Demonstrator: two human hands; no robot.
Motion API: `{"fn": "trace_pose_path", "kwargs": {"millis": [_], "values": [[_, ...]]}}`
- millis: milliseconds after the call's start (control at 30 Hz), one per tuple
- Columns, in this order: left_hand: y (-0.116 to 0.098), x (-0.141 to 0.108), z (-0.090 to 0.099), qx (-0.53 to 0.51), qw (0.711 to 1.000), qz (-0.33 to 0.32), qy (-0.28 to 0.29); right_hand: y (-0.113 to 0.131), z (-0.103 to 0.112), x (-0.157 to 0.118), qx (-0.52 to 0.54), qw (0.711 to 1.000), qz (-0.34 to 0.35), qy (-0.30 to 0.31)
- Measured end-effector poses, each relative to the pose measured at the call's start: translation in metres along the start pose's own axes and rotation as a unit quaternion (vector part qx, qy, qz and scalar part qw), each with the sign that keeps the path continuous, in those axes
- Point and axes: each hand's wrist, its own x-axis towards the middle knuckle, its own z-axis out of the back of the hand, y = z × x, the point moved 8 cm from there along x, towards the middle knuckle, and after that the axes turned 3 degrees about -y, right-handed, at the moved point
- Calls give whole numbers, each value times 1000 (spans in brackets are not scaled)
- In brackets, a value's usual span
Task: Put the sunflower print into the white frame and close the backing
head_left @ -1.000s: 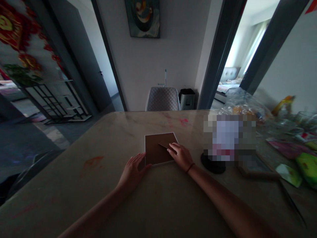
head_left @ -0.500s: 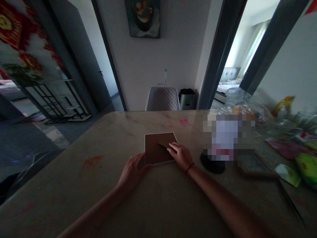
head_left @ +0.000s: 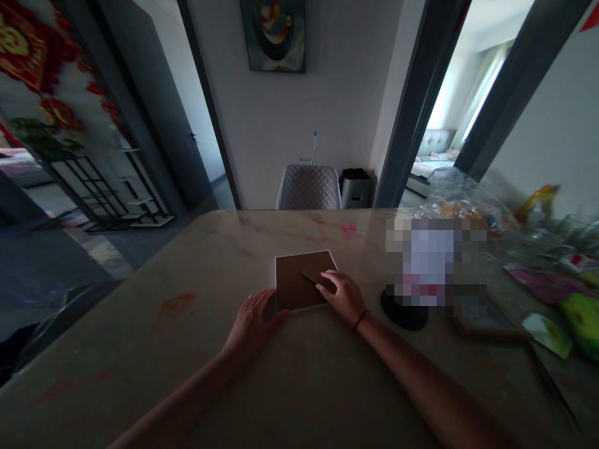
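Observation:
A brown rectangular board with a thin white edge (head_left: 299,293) lies on the stone-patterned table (head_left: 219,249). My left hand (head_left: 254,315) rests at its left side, thumb along the near edge and fingers apart beside the left edge. Over the board's right part, my right hand (head_left: 344,296) has its thumb and index finger at a thin flap or stand (head_left: 309,275) that rises a little from the board's surface. A dark band circles my right wrist. Whether the fingertips fully close on the flap is hard to see.
Right of my hands stands a blurred-out object on a round black base (head_left: 405,312). Farther right lie a dark-edged frame (head_left: 496,321), clear plastic bags (head_left: 458,193), a green packet (head_left: 583,318) and a thin dark stick (head_left: 555,386). A quilted chair (head_left: 309,187) stands beyond the table.
The view has shifted slightly. My right thumb and index finger sit a little differently near the flap; my left hand remains at the board's left side.

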Motion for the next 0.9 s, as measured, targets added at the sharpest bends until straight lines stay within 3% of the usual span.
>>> {"fn": "trace_pose_path", "kwargs": {"millis": [133, 300, 400, 500, 733, 900], "values": [[10, 3, 4, -87, 994, 58, -20, 6, 5, -1, 8, 1000, 13, -20], [33, 6, 7, -267, 944, 191, -39, 31, 14, -7, 20, 996, 79, -40], [33, 5, 1, -388, 889, 242, 16, 39, 14, -10, 23, 994, 106, -33], [25, 3, -4, -478, 838, 251, 83, 37, 11, -9, 16, 993, 112, -18], [37, 4, -11, -444, 847, 273, 105, 32, -1, -9, -4, 992, 121, 18], [37, 4, -11, -468, 833, 273, 112, 26, -4, -8, 22, 995, 90, 34]]}}
